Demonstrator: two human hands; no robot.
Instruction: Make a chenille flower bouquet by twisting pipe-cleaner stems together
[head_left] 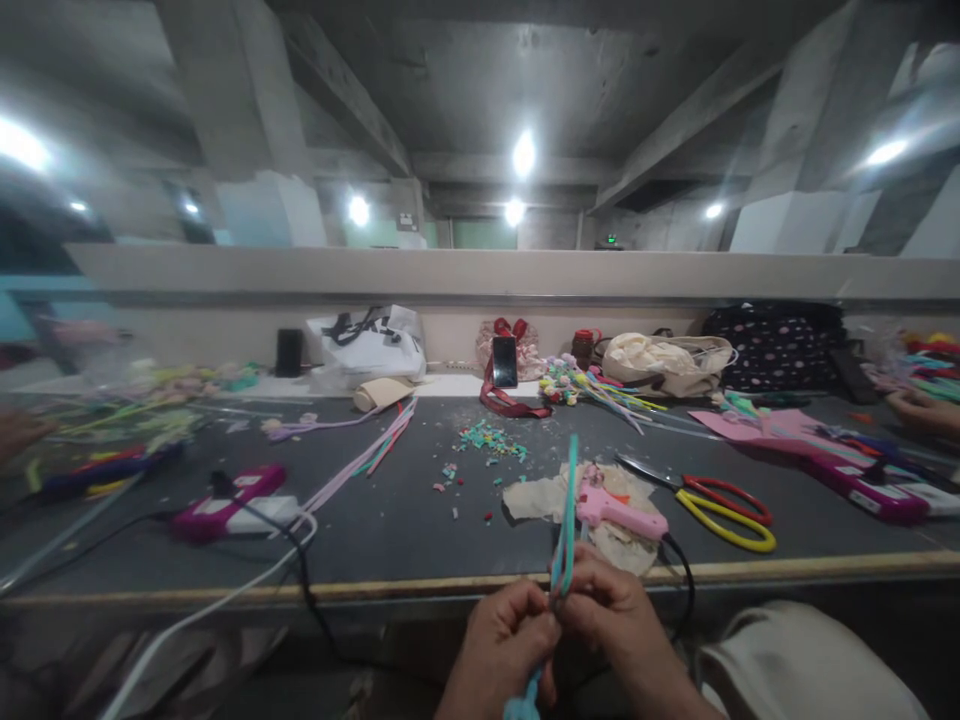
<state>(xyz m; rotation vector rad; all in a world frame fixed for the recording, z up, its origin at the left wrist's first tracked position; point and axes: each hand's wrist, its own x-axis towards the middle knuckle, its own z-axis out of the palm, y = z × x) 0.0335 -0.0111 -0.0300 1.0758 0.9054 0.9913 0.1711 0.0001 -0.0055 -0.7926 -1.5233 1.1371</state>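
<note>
Both my hands meet at the bottom centre, just in front of the table's wooden front edge. My left hand and my right hand are closed in a pinch on a teal pipe cleaner that rises upright between them. Its lower end pokes out below my left hand. A pink hot glue gun lies on crumpled paper just beyond my hands.
Red and yellow scissors lie right of the glue gun. A magenta glue gun with cables sits at left. Small teal scraps, a phone, bags and bundles of coloured stems line the back. Another person's hand rests at far right.
</note>
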